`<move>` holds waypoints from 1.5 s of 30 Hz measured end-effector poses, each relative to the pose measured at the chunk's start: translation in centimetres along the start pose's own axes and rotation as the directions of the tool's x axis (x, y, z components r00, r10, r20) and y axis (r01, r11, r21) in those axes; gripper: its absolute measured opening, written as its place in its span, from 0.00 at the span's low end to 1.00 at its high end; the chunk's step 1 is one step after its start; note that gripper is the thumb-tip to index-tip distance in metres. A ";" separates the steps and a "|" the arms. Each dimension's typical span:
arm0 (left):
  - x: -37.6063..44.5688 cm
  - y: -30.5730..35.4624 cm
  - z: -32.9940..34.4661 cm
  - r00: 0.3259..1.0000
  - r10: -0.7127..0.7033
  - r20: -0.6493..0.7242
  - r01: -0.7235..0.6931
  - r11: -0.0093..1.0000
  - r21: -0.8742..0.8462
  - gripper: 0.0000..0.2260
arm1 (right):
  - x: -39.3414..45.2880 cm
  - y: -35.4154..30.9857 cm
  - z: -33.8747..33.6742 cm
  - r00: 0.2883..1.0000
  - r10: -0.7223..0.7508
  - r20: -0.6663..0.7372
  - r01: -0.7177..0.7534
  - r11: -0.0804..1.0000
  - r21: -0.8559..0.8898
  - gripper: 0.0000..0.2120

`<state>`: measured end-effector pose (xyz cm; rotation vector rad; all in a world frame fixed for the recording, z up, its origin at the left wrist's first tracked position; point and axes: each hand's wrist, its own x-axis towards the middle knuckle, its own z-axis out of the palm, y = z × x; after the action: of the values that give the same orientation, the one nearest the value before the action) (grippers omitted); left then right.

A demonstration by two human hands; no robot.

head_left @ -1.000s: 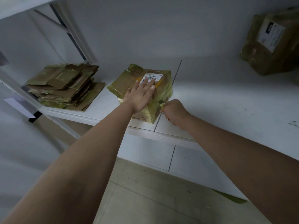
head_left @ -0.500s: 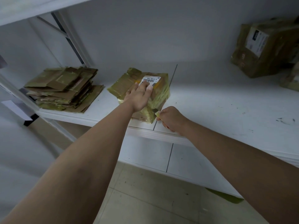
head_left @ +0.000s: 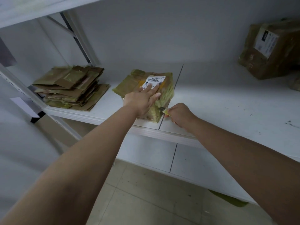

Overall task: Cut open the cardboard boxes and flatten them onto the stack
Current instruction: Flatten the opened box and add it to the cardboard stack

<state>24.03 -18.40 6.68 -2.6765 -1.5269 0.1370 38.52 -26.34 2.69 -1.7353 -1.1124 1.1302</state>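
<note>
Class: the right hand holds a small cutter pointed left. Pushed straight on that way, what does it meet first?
Most likely the near right side of the taped box, which the blade of the cutter in the right hand already seems to touch.

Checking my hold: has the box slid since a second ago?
No. The box keeps its right edge along the seam in the shelf, under the left hand.

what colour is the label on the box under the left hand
White with black print and a barcode, on the box; label shows in the head view.

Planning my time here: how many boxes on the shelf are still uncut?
2 for certain: the box under the left hand, and the large box at far right. A third may sit at the right edge, cropped.
</note>
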 end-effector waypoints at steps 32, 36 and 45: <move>1.1 1.1 -0.4 0.997 0.025 -0.075 -0.020 0.998 0.059 0.26 | 0.1 4.0 -1.4 0.820 -0.568 -0.064 0.327 0.558 -0.763 0.14; 1.1 1.0 -0.2 0.996 0.025 -0.084 -0.019 0.998 0.064 0.26 | 0.0 4.6 -0.7 0.768 -0.639 -0.046 0.307 0.429 -0.850 0.10; 1.6 0.8 0.2 0.995 0.015 -0.099 -0.009 0.998 0.059 0.26 | 0.3 5.1 -0.5 0.710 -0.704 -0.010 0.323 0.337 -0.884 0.15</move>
<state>25.53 -17.46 6.30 -2.6057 -1.4560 0.0472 40.39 -27.74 -1.90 -1.8625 -1.9457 -0.3258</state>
